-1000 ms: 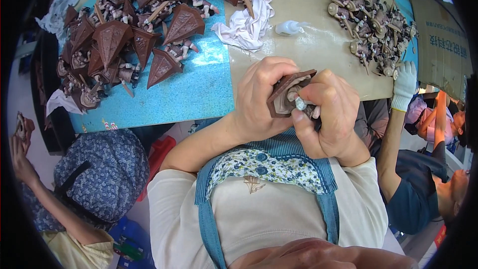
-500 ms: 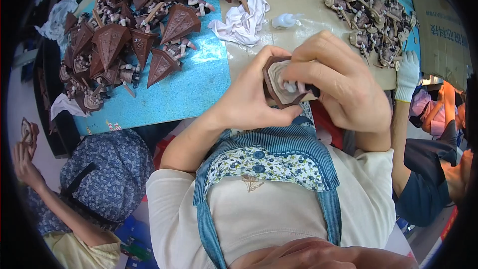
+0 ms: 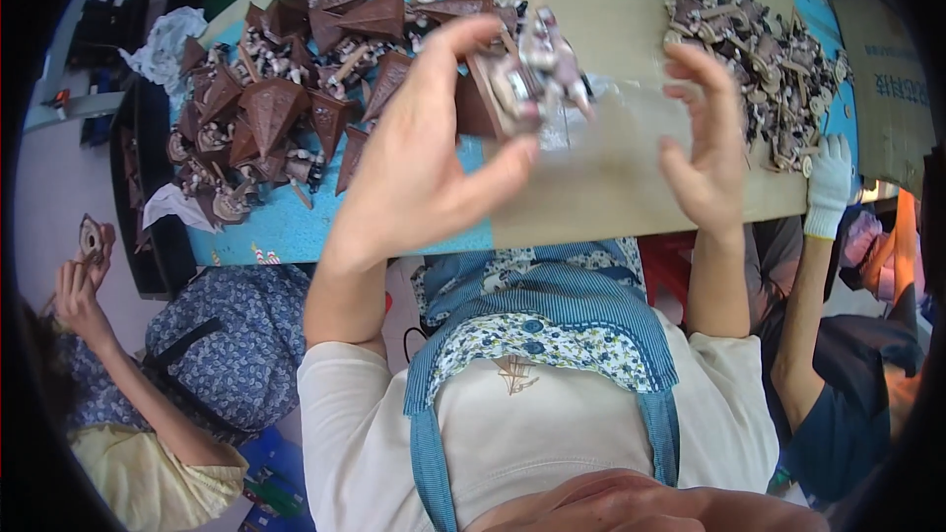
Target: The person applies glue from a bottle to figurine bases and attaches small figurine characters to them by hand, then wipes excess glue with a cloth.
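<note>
My left hand (image 3: pixel 414 138) is closed around the brown pointed base of a figurine (image 3: pixel 478 103). Small pale figures (image 3: pixel 552 54) stand out from the base's far side, blurred by motion. My right hand (image 3: pixel 708 133) is held apart from it over the table, fingers curved and spread from the thumb, with nothing in them. Behind my left hand lies a heap of similar brown-based figurines (image 3: pixel 271 113). Beyond my right hand is a pile of small loose figures (image 3: pixel 759 69).
The table (image 3: pixel 611 207) is covered in brown sheet with blue parts. A crumpled white cloth (image 3: pixel 168 44) lies far left. A cardboard box (image 3: pixel 882 89) stands at the right. A co-worker's gloved hand (image 3: pixel 830 187) rests near the small figures; another person's hand (image 3: pixel 81 291) holds a piece at left.
My right hand has let go of the figurine and moved away to the right. My left hand has carried the figurine forward and left and turned it, so its figures show.
</note>
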### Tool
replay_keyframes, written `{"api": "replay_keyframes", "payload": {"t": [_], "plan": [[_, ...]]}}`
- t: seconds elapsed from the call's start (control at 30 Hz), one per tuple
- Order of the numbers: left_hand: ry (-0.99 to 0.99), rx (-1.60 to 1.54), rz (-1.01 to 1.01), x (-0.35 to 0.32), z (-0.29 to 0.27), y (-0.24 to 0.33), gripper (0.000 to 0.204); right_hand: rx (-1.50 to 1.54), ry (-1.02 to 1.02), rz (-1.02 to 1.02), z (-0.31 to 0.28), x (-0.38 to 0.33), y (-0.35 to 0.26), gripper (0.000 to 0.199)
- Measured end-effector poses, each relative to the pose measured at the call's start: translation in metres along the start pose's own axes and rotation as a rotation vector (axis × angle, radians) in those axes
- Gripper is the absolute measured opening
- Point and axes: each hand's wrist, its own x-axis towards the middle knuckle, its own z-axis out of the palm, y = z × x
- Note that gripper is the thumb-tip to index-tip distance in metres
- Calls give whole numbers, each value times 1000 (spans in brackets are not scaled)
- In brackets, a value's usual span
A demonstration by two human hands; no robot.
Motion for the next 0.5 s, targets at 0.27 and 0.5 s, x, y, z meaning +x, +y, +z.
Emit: {"api": "replay_keyframes", "payload": {"t": [0.27,0.5], "plan": [[-287,775,68,37,-26,-5,54,-175,-138,15,43,6,29,51],[-235,705,194,111,-45,-35,37,-129,-72,55,46,7,32,30]]}}
